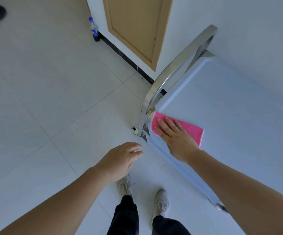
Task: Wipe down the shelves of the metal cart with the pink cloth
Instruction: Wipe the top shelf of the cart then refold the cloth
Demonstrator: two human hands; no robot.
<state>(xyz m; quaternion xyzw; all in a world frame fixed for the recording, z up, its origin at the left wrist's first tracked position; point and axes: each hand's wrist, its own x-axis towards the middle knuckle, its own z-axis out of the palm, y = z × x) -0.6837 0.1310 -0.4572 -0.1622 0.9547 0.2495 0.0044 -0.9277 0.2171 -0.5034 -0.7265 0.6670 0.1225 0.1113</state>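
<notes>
**Rt hand flat on pink cloth, top shelf corner of cart**

Pink cloth [190, 128] lies spread flat on the top shelf [230, 116] of the metal cart [171, 72], right at the near-left corner, one edge just beside the raised rim. Prob placed there bc corners/rims are where a wipe pass starts or ends; flat spread = max contact w/ surface.

Right hand [174, 134] on top of cloth, palm down, fingers straight and slightly fanned, pressing — not pinching or bunching it. Flat-palm pressure suits sliding the cloth across the shelf rather than lifting it. Rt forearm reaches in from lower right, crossing over the shelf's front edge, wrist roughly straight.

Left hand [122, 157] hangs free over the floor [52, 99], just off the cart's corner, holds nothing, fingers loosely curved and relaxed; likely just balancing. Not touching cart.

Lower shelves not visible from here, so can't tell their state. Looks early/mid task: most of top shelf lies beyond the cloth.

Around: curved chrome handle [184, 60] at cart end, wooden door [134, 29], bottle [94, 30] on floor by wall, person's shoes [161, 200] below.
</notes>
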